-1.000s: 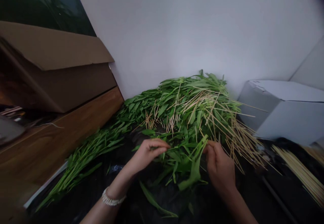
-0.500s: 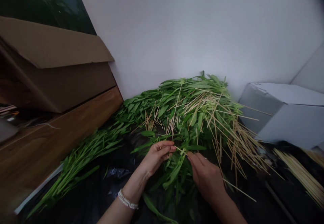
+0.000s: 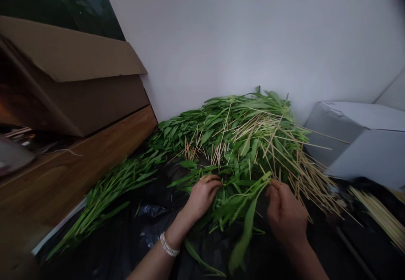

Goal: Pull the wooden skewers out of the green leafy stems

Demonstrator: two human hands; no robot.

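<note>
My right hand [image 3: 286,212] is closed at the cut ends of a small bunch of leafy green stalks [image 3: 248,206], whose leaves hang down to the left. A thin bamboo skewer [image 3: 262,169] pokes out past the pale stem ends; the rest of it is hidden by the stems and my fingers. My left hand [image 3: 202,197], with a beaded bracelet [image 3: 169,245] at the wrist, is over loose leaves left of the bunch. Its fingers are curled together, and whatever is between them is hidden.
Behind my hands lies a heap of greens [image 3: 218,124] with many skewers [image 3: 303,170] sticking out. More stalks [image 3: 104,202] lie left on black plastic [image 3: 152,229]. A cardboard box [image 3: 95,98] stands left, a white box [image 3: 373,141] right. Bare skewers [image 3: 379,214] lie at far right.
My right hand has moved right and slightly up with the skewered stalks. My left hand has come away from the skewer's tip, so the hands are farther apart. The view has shifted slightly.
</note>
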